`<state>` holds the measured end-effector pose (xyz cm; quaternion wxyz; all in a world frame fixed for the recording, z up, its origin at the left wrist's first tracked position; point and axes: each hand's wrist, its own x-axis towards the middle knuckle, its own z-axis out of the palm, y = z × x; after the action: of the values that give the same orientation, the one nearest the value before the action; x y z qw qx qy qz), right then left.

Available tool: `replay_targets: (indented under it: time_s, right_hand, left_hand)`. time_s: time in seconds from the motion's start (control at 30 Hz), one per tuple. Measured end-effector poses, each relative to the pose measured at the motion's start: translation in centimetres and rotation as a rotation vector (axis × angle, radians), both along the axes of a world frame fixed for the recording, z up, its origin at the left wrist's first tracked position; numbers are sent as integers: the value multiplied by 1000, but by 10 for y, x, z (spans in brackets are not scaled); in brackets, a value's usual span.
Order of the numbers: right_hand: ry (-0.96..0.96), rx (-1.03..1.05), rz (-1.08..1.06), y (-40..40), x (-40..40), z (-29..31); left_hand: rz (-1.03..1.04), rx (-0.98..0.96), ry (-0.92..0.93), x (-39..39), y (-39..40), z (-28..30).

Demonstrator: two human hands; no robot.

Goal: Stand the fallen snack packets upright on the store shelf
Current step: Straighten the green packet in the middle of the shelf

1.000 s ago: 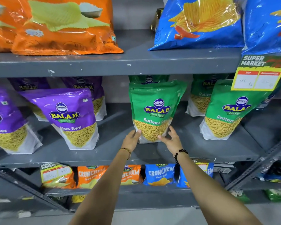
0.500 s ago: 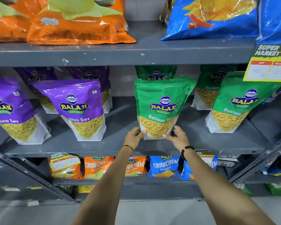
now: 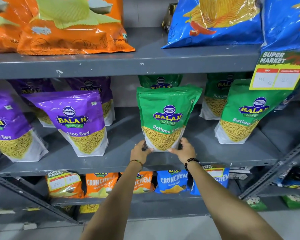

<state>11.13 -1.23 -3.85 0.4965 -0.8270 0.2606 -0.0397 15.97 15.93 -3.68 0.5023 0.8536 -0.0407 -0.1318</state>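
A green Ratlami Sev packet (image 3: 167, 116) stands upright at the middle of the grey middle shelf (image 3: 121, 163). My left hand (image 3: 139, 151) grips its lower left corner and my right hand (image 3: 184, 149) grips its lower right corner. Another green packet (image 3: 160, 81) stands right behind it. Two more green packets (image 3: 244, 115) stand to the right, one leaning left. Purple Aloo Sev packets (image 3: 78, 122) stand tilted on the left part of the same shelf.
Large orange chip bags (image 3: 68, 26) and blue chip bags (image 3: 215, 21) lie on the upper shelf. A supermarket price tag (image 3: 277, 71) hangs at the right. Small Crunchem packets (image 3: 171, 181) fill the lower shelf. A diagonal metal brace (image 3: 274, 170) crosses the right side.
The green packet sits a little straighter, and both hands have closed in on its bottom corners. The view has shifted slightly.
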Motion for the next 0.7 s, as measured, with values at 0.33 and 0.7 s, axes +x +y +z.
replay_targets:
  time_s: [0.33, 0.7]
  right_hand:
    - [6, -24, 7, -1, 1, 3]
    - [-8, -8, 2, -1, 2, -1]
  left_hand:
    - [11, 22, 35, 2, -4, 1]
    - [-15, 49, 53, 2, -3, 4]
